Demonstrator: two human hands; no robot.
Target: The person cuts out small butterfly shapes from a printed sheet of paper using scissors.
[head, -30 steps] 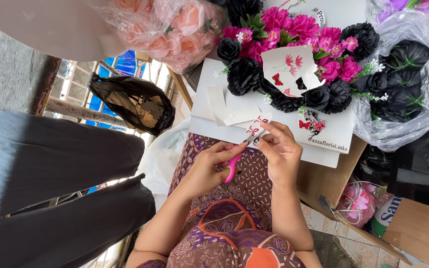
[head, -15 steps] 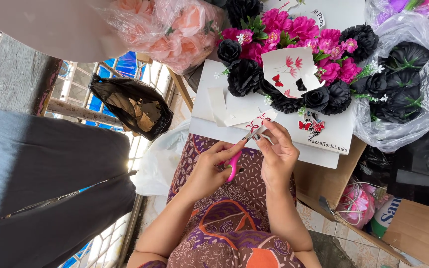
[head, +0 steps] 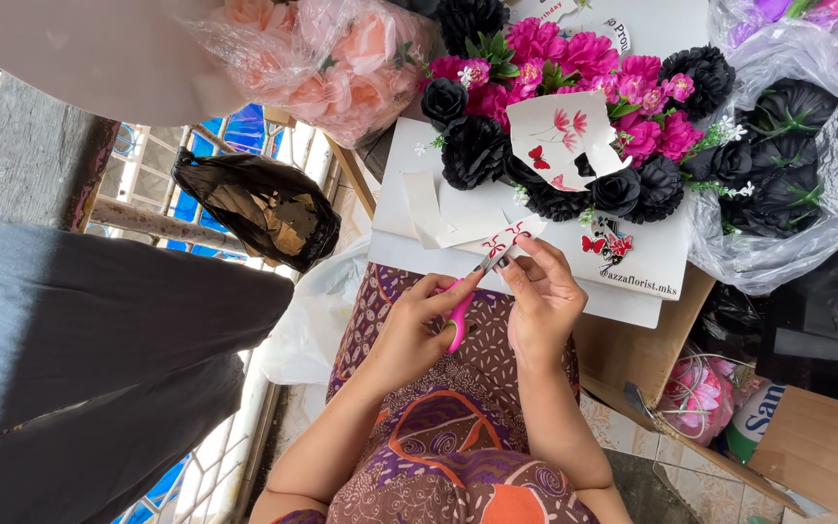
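Left hand (head: 409, 335) gripping pink scissors (head: 460, 312); right hand (head: 540, 301) pinching white paper strip (head: 506, 236) below black flowers (head: 477, 150). Risk: blade slipping, cutting printed red ribbon.

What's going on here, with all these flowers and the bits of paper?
A person sits with a white box of black and pink artificial flowers in front of them. The left hand works pink-handled scissors, cutting a small white paper with red printed shapes that the right hand pinches. Bagged peach flowers and bagged black flowers lie alongside.
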